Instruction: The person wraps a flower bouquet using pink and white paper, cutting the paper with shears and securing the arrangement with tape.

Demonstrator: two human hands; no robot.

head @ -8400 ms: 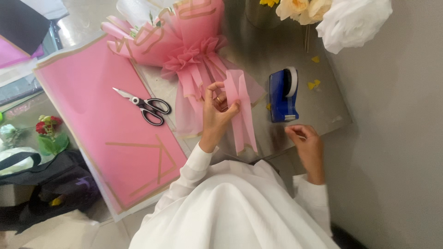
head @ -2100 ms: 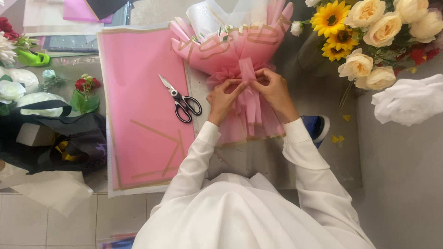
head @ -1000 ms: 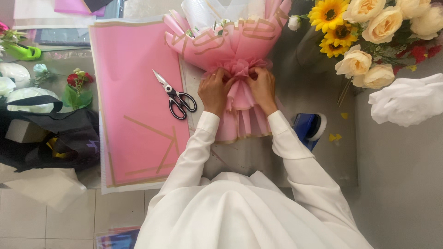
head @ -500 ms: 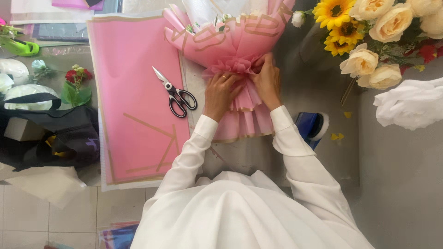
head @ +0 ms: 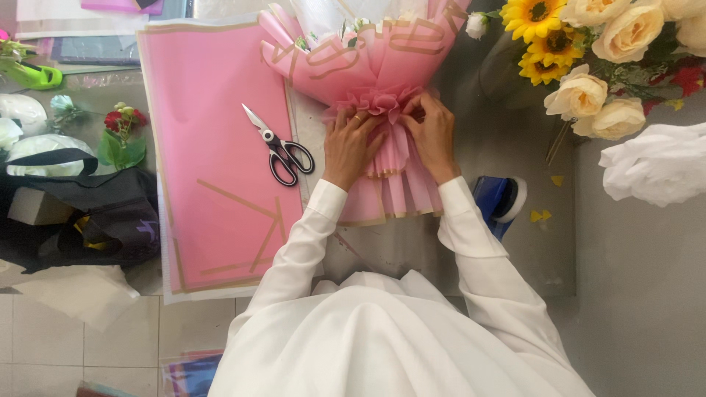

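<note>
On the table: a bouquet wrapped in pink paper with gold stripes (head: pixel 368 66) lies flat, its flared top away from the person, its pleated lower skirt toward them.
Left hand (head: pixel 351 143): it rests on the gathered waist of the wrap, fingers curved and pressing the ruffled pink paper; closed lightly on the folds, a ring on one finger.
Right hand (head: pixel 432 132): it pinches the same ruffle from the other side, fingertips closed on the paper.
Step in hand: I judge the person is shaping and holding the gathered neck of the wrapping.
Next move: it seems to need one hand keeping the gather tight while the other fixes it; a blue tape dispenser (head: pixel 500 202) sits just beside the right forearm.
Nearby: black-handled scissors (head: pixel 283 151) lie on a flat pink sheet (head: pixel 213 147).
Surface: grey table (head: pixel 515 147), tiled floor below.
Room: sunflowers and cream roses (head: pixel 588 51) at the right, a black bag (head: pixel 88 213) at the left.
</note>
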